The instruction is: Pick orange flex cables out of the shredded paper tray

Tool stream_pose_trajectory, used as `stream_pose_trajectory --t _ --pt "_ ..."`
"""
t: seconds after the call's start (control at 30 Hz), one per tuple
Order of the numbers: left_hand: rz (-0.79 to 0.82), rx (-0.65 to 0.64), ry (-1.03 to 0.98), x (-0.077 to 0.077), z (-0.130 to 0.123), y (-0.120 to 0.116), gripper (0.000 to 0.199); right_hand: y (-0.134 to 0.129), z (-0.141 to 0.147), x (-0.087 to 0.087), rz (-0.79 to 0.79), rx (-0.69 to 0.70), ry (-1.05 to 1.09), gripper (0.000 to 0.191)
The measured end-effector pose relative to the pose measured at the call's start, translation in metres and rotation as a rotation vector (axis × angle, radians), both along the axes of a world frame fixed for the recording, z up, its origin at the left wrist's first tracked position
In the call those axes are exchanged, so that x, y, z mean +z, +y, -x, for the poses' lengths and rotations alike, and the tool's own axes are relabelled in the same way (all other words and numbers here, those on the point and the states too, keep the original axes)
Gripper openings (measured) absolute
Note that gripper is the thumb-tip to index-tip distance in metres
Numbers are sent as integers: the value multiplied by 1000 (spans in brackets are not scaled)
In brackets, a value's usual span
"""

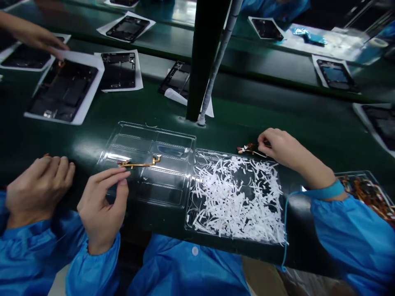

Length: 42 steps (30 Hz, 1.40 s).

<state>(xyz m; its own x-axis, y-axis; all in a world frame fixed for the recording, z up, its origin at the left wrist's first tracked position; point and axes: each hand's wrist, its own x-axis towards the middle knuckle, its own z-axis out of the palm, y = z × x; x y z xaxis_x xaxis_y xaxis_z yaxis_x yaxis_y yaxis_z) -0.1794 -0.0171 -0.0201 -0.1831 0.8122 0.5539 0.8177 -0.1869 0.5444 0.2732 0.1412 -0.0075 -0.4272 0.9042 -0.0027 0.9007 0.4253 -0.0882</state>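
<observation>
My left hand (103, 205) is over the left edge of a clear compartmented tray (163, 199), thumb and fingers slightly apart. Just beyond its fingertips lies a thin orange flex cable (142, 165) with small connectors, over the tray. My right hand (277, 146), with a blue wrist strap (327, 192), pinches a small bunch of dark and orange flex cables (251, 149) above the back right corner of a second clear tray. That tray holds a loose heap of white paper strips (228, 201).
Another person's closed hand (41, 187) rests at the left. A further person's hand (40, 39) touches a black device panel (66, 88) on white paper. A dark post (205, 61) stands behind the trays. More flex cables (367, 193) fill a tray at the right.
</observation>
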Motion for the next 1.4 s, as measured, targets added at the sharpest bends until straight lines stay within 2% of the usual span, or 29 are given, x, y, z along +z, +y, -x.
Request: stream_pose_trajectory --t 0.07,0.13,0.23,0.3,0.37,0.43,0.5,0.53,0.6,0.7,0.87,0.93,1.0,1.07,1.13,1.2,1.27,1.33,1.4 --pt "-15 -37 -70 3 -14 -3 14 0 -2 5 -25 -56 67 20" --pt "-30 -136 -138 6 -30 -5 15 -2 -4 10 -39 -89 135 25" --pt "43 -315 -222 10 -56 -6 22 -9 -4 19 -83 -93 231 28" --pt "117 -409 -345 10 -77 -6 24 -22 1 27 -156 -75 281 28" --pt "261 -521 -621 11 -101 -5 21 -45 10 34 -254 -30 320 24" --pt "532 -644 -1023 11 -130 -4 18 -78 23 36 -362 50 359 17" --pt "820 -717 -1335 13 -159 -1 27 -114 35 32 -483 226 338 26" --pt "874 -732 -1405 14 -171 0 30 -130 40 28 -466 330 367 33" --pt "828 -687 -1395 15 -190 3 30 -155 46 19 -378 432 437 42" --pt "772 -603 -1340 15 -203 6 21 -171 49 5 -340 498 493 44" --pt "884 -636 -1498 6 -208 9 30 -175 51 -4 -360 444 629 48" --pt "824 -612 -1490 3 -210 8 29 -176 53 -3 -299 373 678 45" --pt "707 -555 -1393 3 -212 6 25 -175 57 -1 -189 213 818 40" --pt "594 -548 -1194 5 -213 3 19 -172 62 3 -54 -17 1014 39" --pt "463 -596 -922 8 -213 -1 10 -166 67 6 117 -173 1142 34" --pt "331 -650 -691 9 -211 -4 6 -160 71 10 261 -206 1174 19" --pt "285 -683 -589 10 -208 -6 7 -156 73 12 297 -200 1176 18" --pt "335 -662 -615 10 -203 -5 4 -157 73 14 241 -224 1167 18" --pt "394 -619 -698 10 -198 -2 13 -162 73 15 204 -238 1138 14"
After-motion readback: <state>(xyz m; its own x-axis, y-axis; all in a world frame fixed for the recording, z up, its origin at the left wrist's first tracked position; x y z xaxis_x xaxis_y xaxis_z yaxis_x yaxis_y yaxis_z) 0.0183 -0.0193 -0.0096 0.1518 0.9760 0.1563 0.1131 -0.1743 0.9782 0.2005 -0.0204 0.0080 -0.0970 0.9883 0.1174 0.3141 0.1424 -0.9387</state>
